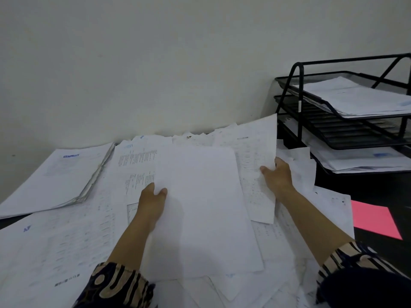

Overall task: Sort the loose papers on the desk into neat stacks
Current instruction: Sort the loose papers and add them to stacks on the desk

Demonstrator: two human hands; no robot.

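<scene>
The gathering step was judged to be in hand: a large blank white sheet (200,207) was pinched at its left edge by the left hand (152,205), thumb on top. Just right of that sheet, a printed white page (255,174) was gripped by the right hand (278,176), fingers curled round its far edge. Around the sheet, loose white papers (66,241) were spread unsorted. Squaring the two edges together was judged necessary next.

A dark table (367,192) carries loose papers (66,241) spread across most of it, a neat stack (55,178) at far left, a pink sheet (373,218), and a black wire tray rack (347,130) at right.
</scene>
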